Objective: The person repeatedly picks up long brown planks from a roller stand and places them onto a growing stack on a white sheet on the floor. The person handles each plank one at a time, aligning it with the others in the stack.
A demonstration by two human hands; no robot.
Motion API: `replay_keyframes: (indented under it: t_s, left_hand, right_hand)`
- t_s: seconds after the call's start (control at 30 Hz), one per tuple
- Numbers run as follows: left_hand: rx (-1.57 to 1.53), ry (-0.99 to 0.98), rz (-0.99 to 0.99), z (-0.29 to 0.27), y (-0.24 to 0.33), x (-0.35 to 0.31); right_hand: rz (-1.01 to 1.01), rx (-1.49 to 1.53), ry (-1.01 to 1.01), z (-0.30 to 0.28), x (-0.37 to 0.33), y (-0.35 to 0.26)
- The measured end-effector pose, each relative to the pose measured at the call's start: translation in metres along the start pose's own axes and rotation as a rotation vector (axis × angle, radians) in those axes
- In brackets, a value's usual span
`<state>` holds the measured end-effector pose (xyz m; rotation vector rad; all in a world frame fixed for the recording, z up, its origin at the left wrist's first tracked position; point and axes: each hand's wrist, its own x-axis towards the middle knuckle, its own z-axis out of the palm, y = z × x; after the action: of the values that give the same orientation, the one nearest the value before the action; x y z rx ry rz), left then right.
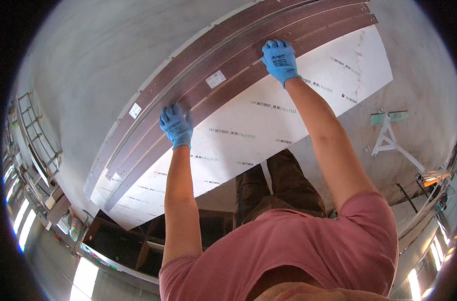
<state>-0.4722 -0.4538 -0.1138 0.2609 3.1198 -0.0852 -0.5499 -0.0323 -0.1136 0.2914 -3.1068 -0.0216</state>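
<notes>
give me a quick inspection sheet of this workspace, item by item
surface: white board with printed film, lying flat over a grey floor
job's things: long brown strips stacked side by side along the board's far edge
clutter: white sawhorse on the floor to the right
hands: left hand and right hand, blue gloves, both pressed on the strips
cables: nothing seen
surroundings: metal rack at left, bright windows low down

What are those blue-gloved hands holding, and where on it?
Both hands, left and right, press on a long brown strip, along its length; a closed grip cannot be told.
</notes>
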Motion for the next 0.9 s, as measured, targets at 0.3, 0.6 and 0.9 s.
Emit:
replay_keyframes:
  t_s: [0.3, 0.6, 0.9]
  left_hand:
    - [-0.010, 0.015, 0.120, 0.000, 0.011, -0.005]
    - [-0.052, -0.054, 0.111, -0.017, 0.004, 0.002]
    - [0.100, -0.086, 0.050, -0.008, 0.014, 0.007]
  right_hand:
    - [0.054, 0.000, -0.091, 0.004, -0.009, 0.004]
    - [0.154, 0.305, 0.032, -0.029, -0.073, -0.008]
    - [0.227, 0.446, -0.027, -0.028, -0.083, -0.038]
